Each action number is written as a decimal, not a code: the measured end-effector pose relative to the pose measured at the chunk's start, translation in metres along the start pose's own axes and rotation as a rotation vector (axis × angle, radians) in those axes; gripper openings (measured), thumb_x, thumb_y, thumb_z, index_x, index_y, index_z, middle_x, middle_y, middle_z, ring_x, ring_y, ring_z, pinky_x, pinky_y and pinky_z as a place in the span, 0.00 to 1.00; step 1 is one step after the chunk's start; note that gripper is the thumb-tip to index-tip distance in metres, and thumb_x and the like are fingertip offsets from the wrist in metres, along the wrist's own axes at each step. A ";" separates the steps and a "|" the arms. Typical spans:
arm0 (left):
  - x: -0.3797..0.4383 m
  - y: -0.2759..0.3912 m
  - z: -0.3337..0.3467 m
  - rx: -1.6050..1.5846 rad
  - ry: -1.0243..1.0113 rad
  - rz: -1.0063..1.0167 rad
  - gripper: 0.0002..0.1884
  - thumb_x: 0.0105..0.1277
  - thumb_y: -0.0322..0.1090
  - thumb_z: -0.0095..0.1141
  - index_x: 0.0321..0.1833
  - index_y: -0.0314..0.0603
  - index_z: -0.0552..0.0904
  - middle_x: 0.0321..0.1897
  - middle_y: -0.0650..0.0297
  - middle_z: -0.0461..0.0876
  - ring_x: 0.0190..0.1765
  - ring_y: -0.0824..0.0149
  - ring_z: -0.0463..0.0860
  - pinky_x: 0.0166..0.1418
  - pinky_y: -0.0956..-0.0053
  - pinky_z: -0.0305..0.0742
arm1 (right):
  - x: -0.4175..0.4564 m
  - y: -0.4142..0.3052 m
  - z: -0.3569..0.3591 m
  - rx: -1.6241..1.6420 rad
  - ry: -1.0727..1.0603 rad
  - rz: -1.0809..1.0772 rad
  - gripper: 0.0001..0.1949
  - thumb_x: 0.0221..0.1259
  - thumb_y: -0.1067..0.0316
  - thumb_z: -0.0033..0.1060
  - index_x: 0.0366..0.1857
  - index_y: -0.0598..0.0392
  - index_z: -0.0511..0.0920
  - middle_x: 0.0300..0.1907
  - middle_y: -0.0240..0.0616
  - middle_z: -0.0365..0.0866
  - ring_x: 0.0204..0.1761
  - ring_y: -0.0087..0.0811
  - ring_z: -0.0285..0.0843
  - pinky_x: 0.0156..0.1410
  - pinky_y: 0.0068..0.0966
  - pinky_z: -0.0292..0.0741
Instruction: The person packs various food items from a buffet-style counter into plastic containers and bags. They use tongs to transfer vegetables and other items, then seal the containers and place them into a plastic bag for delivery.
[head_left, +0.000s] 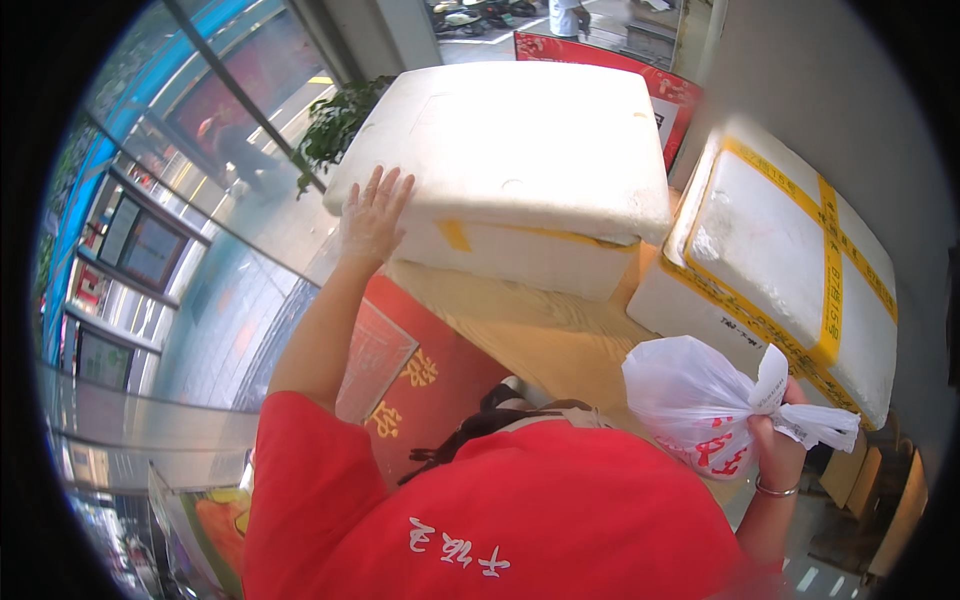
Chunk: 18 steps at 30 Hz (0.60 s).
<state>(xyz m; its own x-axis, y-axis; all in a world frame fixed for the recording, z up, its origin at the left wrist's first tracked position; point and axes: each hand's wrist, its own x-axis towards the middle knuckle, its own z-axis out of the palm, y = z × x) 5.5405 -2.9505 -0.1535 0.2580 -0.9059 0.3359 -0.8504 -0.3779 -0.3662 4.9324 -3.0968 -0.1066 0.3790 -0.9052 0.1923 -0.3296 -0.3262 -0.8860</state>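
Note:
My left hand (373, 221), in a thin clear glove, rests on the near left edge of the lid of a white foam box (517, 150), its fingers spread on top. The lid lies on the box, and yellow tape shows on the box's front side. At the right, my right hand (776, 435) grips the knotted neck of a white plastic bag (686, 397) with red print and a paper slip at the knot. What the bag holds is hidden. Both boxes stand on a wooden table (480, 307).
A second foam box (787, 247), bound with yellow tape, stands at the right, close to the bag. Behind the first box are a leafy plant (337, 124) and a red sign (686, 97). Glass panes line the left. A red mat (405, 367) lies on the floor, and wooden chairs (862, 480) stand at the lower right.

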 end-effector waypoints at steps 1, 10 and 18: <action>0.015 -0.011 0.021 -0.019 0.020 0.027 0.53 0.53 0.37 0.74 0.83 0.57 0.59 0.81 0.61 0.61 0.84 0.54 0.55 0.81 0.43 0.58 | 0.000 -0.008 0.012 0.016 0.044 0.041 0.18 0.52 0.80 0.65 0.49 0.59 0.82 0.42 0.32 0.85 0.44 0.24 0.79 0.52 0.24 0.76; 0.104 -0.101 -0.019 -0.335 0.460 0.350 0.44 0.41 0.28 0.73 0.70 0.53 0.79 0.64 0.60 0.83 0.66 0.56 0.82 0.68 0.61 0.78 | 0.018 -0.068 0.066 -0.087 0.192 0.171 0.30 0.57 0.73 0.64 0.67 0.65 0.72 0.56 0.37 0.79 0.59 0.29 0.76 0.67 0.29 0.71; 0.184 -0.163 -0.071 -0.373 0.588 0.341 0.33 0.49 0.33 0.73 0.63 0.49 0.82 0.52 0.56 0.88 0.51 0.53 0.88 0.52 0.62 0.83 | 0.165 -0.145 0.174 -0.189 0.163 -0.113 0.22 0.65 0.69 0.68 0.62 0.61 0.78 0.53 0.35 0.84 0.54 0.25 0.80 0.62 0.25 0.75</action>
<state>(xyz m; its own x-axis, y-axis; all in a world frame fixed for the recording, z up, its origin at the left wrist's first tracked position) 5.6940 -3.0418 0.0296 -0.2434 -0.6706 0.7007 -0.9640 0.0876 -0.2511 5.1937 -3.1517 -0.0197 0.2836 -0.8870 0.3644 -0.4541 -0.4590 -0.7637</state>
